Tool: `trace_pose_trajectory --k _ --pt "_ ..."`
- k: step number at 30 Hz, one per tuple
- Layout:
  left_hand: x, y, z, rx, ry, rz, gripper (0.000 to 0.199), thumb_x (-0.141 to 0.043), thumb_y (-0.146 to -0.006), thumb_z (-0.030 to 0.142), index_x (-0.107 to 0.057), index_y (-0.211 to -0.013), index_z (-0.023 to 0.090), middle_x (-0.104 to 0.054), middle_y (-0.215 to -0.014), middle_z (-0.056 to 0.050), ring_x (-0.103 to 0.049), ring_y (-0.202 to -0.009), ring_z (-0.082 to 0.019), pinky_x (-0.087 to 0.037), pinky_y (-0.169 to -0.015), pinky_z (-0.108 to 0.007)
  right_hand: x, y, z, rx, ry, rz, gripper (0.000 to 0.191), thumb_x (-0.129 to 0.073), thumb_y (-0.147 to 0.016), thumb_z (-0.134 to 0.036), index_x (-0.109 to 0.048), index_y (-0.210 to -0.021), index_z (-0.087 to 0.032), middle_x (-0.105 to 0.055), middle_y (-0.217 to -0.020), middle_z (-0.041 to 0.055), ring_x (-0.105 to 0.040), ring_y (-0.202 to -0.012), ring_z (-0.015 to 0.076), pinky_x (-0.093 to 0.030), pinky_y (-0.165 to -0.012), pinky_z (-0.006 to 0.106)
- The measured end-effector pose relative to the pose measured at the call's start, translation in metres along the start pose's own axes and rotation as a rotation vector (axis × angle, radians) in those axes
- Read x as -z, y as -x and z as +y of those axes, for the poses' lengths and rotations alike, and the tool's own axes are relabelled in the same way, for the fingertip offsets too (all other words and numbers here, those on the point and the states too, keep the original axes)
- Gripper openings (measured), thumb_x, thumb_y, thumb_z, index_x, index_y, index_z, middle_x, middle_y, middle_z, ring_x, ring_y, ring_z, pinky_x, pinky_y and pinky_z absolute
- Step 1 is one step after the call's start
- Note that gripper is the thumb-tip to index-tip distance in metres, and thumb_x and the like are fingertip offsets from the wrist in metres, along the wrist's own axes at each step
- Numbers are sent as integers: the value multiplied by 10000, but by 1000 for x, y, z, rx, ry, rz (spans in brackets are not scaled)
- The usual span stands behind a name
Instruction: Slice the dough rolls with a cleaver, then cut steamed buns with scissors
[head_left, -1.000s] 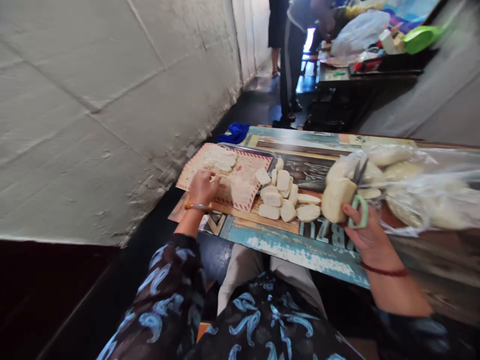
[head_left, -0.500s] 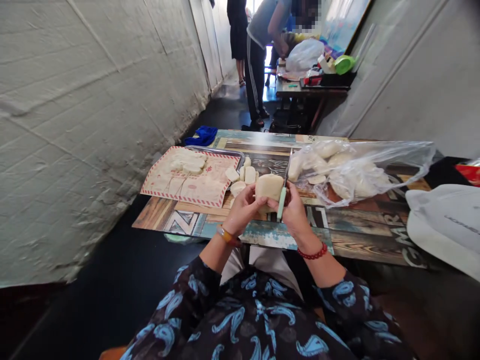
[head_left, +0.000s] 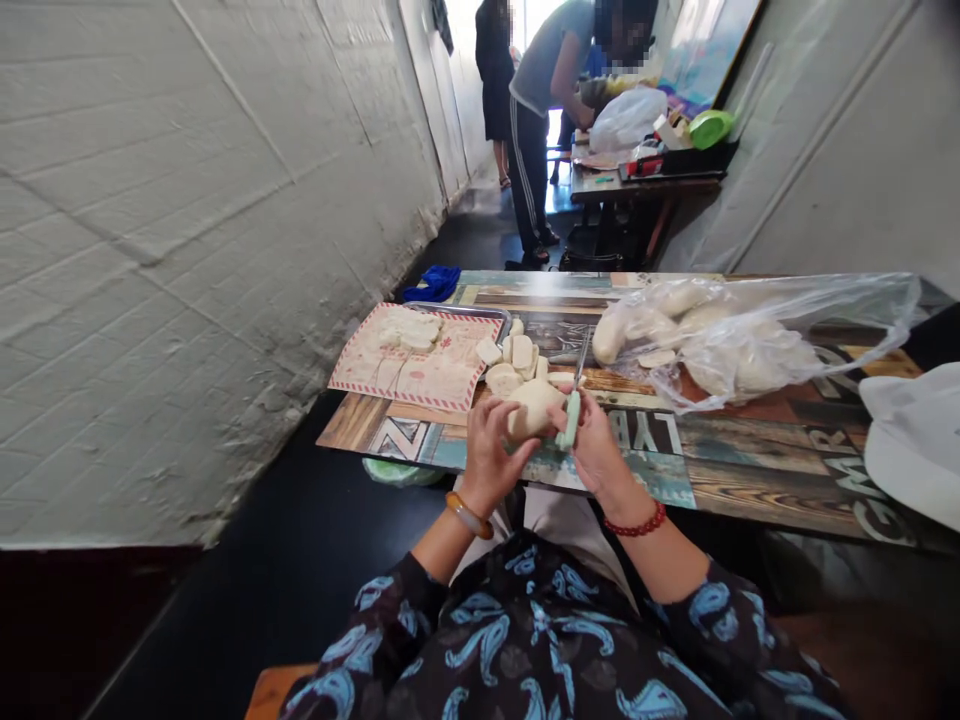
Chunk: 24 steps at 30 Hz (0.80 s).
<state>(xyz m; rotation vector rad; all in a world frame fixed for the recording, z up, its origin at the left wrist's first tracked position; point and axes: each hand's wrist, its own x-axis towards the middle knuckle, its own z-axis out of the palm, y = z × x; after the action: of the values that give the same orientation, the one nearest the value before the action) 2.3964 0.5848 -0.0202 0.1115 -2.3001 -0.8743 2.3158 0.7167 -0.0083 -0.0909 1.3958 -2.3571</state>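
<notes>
My left hand grips a pale, rounded block of dough near the table's front edge. My right hand is shut on green-handled scissors, with the blades pointing up and away beside the block. Several cut dough pieces lie in a loose pile just beyond my hands. To their left, a metal tray lined with red-bordered paper carries more pieces. At the right, a clear plastic bag holds long dough lumps.
The painted wooden tabletop runs along a white wall. A blue cloth lies at its far end, and a white bag sits at right. Beyond, a person stands bent at another table.
Both hands have stayed together at the block, which now sits lower and more tilted. The view has swung slightly, shifting the table rightward in the frame. The scissors remain in my right hand.
</notes>
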Motion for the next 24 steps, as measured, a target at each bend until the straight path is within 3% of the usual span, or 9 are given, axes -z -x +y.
trace_pose_trajectory --k 2,4,8,10,12,14,17,20,24 --pt "6 5 -5 16 43 24 526 -727 -804 374 -521 -1266 231 -571 -1176 -107 -557 -1111 -244 -514 -919 -394 -6 -2 4 -22 -21 -14 490 -863 -599 -328 -581 -994 -266 -639 -919 -33 -620 -741 126 -509 -538 213" --pt "15 2 -15 122 82 55 583 -694 -829 420 -480 -1337 227 -577 -1180 -110 -581 -1073 -227 -529 -867 -359 -6 -4 3 -36 -20 -58 434 -825 -644 -337 -602 -1010 -271 -650 -956 -12 -630 -788 152 -508 -543 235" --pt "33 -27 -50 292 72 47 559 -522 -925 472 -431 -1407 204 -562 -1298 -145 -582 -1172 -230 -513 -945 -377 18 -6 -12 17 15 -83 328 -752 -726 -334 -642 -1033 -298 -677 -1090 24 -646 -999 214 -562 -715 311" --pt "36 -49 -68 212 -44 -114 691 -597 -875 481 -371 -1460 189 -443 -1479 -183 -455 -1363 -277 -425 -1088 -437 39 -8 -22 71 60 -58 278 -725 -752 -328 -650 -1019 -312 -691 -1096 33 -640 -1077 234 -570 -793 349" --pt "33 -72 -83 119 -192 -389 955 -754 -734 481 -298 -1503 144 -324 -1570 -228 -273 -1488 -340 -270 -1197 -498 60 -11 -30 68 121 -32 248 -725 -759 -337 -648 -994 -318 -696 -1103 42 -643 -1091 252 -577 -790 378" --pt "26 -91 -94 131 -342 -598 1171 -831 -617 498 -212 -1535 116 -222 -1606 -268 -164 -1518 -401 -178 -1211 -561 78 -15 -35 46 196 -4 249 -720 -767 -361 -641 -999 -315 -693 -1122 55 -656 -1060 272 -584 -744 403" --pt "14 -108 -101 101 -458 -824 1328 -830 -535 615 -130 -1558 139 -127 -1628 -275 -82 -1521 -445 -112 -1195 -625 95 -21 -37 54 312 12 262 -679 -798 -397 -629 -1040 -310 -688 -1145 77 -663 -1042 293 -583 -698 421" --pt "3 -108 -100 14 -456 -889 1320 -781 -574 667 -109 -1560 103 -66 -1630 -289 -27 -1529 -429 -72 -1211 -600 102 -28 -36 110 390 -12 278 -627 -831 -417 -617 -1085 -304 -683 -1166 97 -652 -1089 313 -585 -733 451" --pt "-13 -101 -97 -26 -333 -830 1230 -753 -654 616 -131 -1548 45 -42 -1620 -317 -23 -1533 -413 -142 -1224 -551 103 -34 -36 123 380 -36 316 -611 -843 -422 -594 -1138 -310 -667 -1218 104 -641 -1131 318 -582 -796 487"
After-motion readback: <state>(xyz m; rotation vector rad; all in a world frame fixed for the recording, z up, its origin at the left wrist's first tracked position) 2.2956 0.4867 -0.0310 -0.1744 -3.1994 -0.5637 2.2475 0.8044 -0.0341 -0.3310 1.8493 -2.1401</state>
